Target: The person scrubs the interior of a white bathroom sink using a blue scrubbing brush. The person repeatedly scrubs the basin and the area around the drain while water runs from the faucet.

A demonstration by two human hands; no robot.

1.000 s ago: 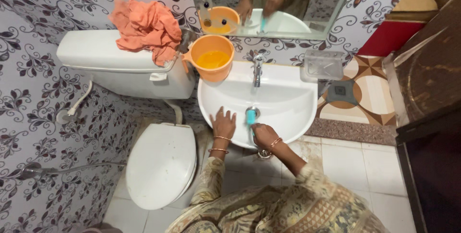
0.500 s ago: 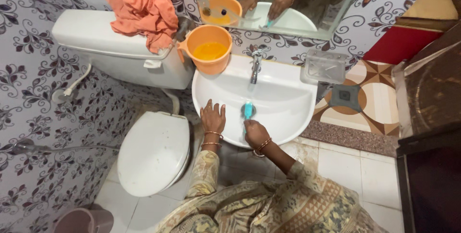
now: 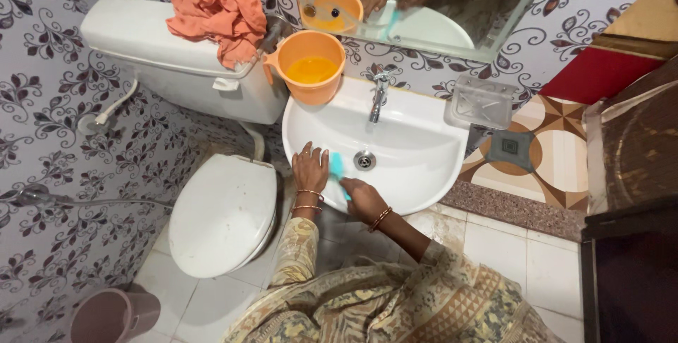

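Head view: bright, even, diffuse light; source not visible. White basin point(image 3: 395, 138) and toilet lid point(image 3: 222, 212) read near-white, with soft sheen on the basin at 12 o'clock. Shadows weak: soft shade beneath the basin rim and cistern point(image 3: 162, 46). Dark cabinet point(image 3: 628, 272) at 4 o'clock loses detail. Wide-angle bending of wall lines towards 9 o'clock. Mirror point(image 3: 424, 4) reflection slightly soft; centre sharp, no motion blur.

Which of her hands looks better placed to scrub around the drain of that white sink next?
Probably the right hand: it grips the turquoise brush, whose head lies in the white sink beside the drain. The left hand lies flat on the sink's left edge, holding nothing.
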